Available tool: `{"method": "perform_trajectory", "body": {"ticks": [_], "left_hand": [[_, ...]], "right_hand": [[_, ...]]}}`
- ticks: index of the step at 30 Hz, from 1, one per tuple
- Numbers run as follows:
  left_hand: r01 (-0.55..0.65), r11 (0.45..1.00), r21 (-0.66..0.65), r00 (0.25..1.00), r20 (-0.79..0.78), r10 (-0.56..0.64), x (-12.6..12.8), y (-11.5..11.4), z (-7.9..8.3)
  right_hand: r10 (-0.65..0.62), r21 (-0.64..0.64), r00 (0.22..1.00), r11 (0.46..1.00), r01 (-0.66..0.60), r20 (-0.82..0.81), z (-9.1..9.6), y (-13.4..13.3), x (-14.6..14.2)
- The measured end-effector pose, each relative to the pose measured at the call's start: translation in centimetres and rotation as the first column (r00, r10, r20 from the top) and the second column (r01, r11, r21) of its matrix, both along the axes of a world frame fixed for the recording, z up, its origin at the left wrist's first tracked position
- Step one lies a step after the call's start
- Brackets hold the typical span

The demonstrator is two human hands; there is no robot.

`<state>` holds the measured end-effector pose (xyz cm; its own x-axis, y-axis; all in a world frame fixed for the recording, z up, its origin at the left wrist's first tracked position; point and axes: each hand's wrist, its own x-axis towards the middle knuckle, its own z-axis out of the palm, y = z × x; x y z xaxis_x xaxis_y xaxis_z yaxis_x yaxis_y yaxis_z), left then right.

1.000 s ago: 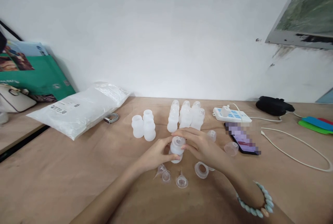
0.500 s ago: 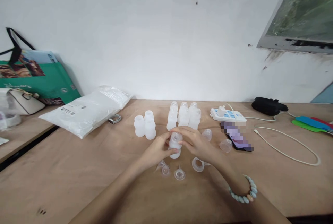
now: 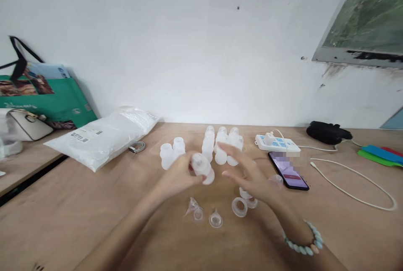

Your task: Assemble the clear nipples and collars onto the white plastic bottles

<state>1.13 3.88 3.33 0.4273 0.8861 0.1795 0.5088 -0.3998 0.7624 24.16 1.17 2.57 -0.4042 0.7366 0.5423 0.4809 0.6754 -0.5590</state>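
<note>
My left hand [image 3: 178, 175] grips a small translucent white bottle [image 3: 203, 168], tilted, just above the wooden table [image 3: 94, 216]. To the right of the bottle my right hand [image 3: 248, 170] hovers with fingers spread and nothing in it. Behind my hands stand a cluster of several assembled bottles [image 3: 222, 147] and two open bottle bodies [image 3: 171, 152]. Near my wrists lie clear nipples [image 3: 215, 219], another nipple [image 3: 197, 212] and two plastic rings [image 3: 239, 206].
A white plastic bag [image 3: 103, 134] lies at back left, with a green bag [image 3: 47, 95] and a handbag [image 3: 27, 125] beyond. A power strip [image 3: 277, 142], phone [image 3: 288, 170], white cable [image 3: 355, 178] and black object [image 3: 327, 131] sit at right.
Both hands held the bottle upright together; now my right hand has let go and opened, while my left hand has lifted and tilted the bottle toward the left.
</note>
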Motion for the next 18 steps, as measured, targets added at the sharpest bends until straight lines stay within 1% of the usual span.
{"method": "perform_trajectory", "body": {"ticks": [1,2,3,4,5,6,7,8,10,11,14,18], "left_hand": [[-0.084,0.995,0.055,0.996,0.001,0.084,-0.5,0.4,1.2],[-0.171,0.976,0.135,0.985,0.010,0.172,-1.0,0.9,2.5],[-0.209,0.962,0.177,0.978,0.031,0.207,-1.5,1.6,3.8],[-0.227,0.951,0.209,0.974,0.048,0.222,-1.9,2.6,4.9],[-0.263,0.930,0.258,0.965,0.081,0.250,-2.2,3.7,5.9],[-0.275,0.917,0.287,0.961,0.076,0.265,-2.3,5.0,6.5],[-0.282,0.910,0.304,0.958,0.043,0.283,-2.2,6.3,7.0],[-0.275,0.912,0.303,0.954,-0.035,0.299,-2.1,7.8,7.1],[-0.264,0.929,0.260,0.902,-0.273,0.333,-1.3,10.5,6.7],[-0.248,0.939,0.238,0.894,-0.317,0.317,-0.8,11.7,6.2],[-0.202,0.968,0.149,0.887,-0.392,0.245,0.7,13.9,4.6],[-0.157,0.984,0.087,0.906,-0.383,0.179,2.0,14.6,2.9]], "right_hand": [[-0.078,0.023,0.987,0.996,0.082,-0.143,0.1,0.2,0.7],[-0.162,0.037,0.939,0.983,0.182,-0.302,0.1,0.5,1.4],[-0.242,0.039,0.854,0.956,0.292,-0.461,0.0,0.9,2.2],[-0.304,0.022,0.745,0.920,0.392,-0.594,-0.1,1.3,2.8],[-0.349,-0.010,0.634,0.881,0.474,-0.690,-0.4,1.7,3.5],[-0.384,-0.048,0.545,0.846,0.531,-0.745,-0.7,2.0,4.0],[-0.413,-0.086,0.494,0.826,0.558,-0.765,-1.1,2.3,4.4],[-0.432,-0.113,0.468,0.816,0.567,-0.771,-1.4,2.5,4.7],[-0.450,-0.141,0.467,0.818,0.558,-0.761,-1.8,2.6,5.0],[-0.454,-0.147,0.474,0.821,0.552,-0.755,-1.9,2.6,5.1],[-0.472,-0.159,0.487,0.818,0.553,-0.735,-2.0,2.5,5.1],[-0.490,-0.177,0.492,0.815,0.552,-0.720,-1.9,2.3,5.1]]}}
